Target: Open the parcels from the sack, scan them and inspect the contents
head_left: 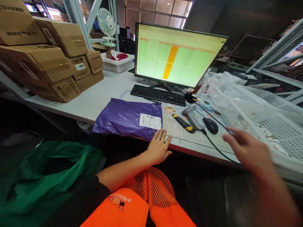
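Purple parcel (120, 116), near right corner against the left grip (159, 147)

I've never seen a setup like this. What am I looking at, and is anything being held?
No robot here: a camera worn on someone's head looks forward and down at their bare hands. The left hand rests at the near right corner of a purple parcel with a white label. The right hand, blurred, is near a black mouse. Neither visibly grips anything. Also on the white desk are a grey scanner, yellow-and-black tool, keyboard, monitor and cardboard boxes.
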### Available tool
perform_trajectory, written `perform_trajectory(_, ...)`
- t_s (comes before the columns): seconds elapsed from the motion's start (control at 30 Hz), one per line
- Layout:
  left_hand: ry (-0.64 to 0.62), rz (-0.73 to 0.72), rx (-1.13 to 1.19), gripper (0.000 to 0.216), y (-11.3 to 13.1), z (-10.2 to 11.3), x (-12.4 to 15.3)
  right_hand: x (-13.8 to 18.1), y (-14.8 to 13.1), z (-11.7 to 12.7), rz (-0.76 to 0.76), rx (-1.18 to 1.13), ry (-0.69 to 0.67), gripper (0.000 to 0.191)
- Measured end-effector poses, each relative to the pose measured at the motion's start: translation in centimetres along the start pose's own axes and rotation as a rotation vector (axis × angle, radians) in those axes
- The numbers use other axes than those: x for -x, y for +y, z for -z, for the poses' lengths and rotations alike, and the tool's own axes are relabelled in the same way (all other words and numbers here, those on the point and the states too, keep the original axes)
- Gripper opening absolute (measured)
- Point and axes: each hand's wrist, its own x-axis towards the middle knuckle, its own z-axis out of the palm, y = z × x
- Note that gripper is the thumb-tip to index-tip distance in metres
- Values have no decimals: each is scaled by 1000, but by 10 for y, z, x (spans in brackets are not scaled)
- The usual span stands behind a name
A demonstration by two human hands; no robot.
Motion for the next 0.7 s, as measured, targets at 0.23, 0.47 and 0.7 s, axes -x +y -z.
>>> perform_trajectory(0.23, 17, -25, -17, 76, -4, -6, 4, -125, -85, -112, -187, 149, -217, 69)
perform_trajectory(0.47, 60, -34, -5, 76, -4, -12, 4, -138, -99, -101, -177, 142, -234, 47)
perform_trajectory(0.7, 63, -36, 26, 77, -3, -13, 5, -85, -146, -20, 398, -202, -718, 46)
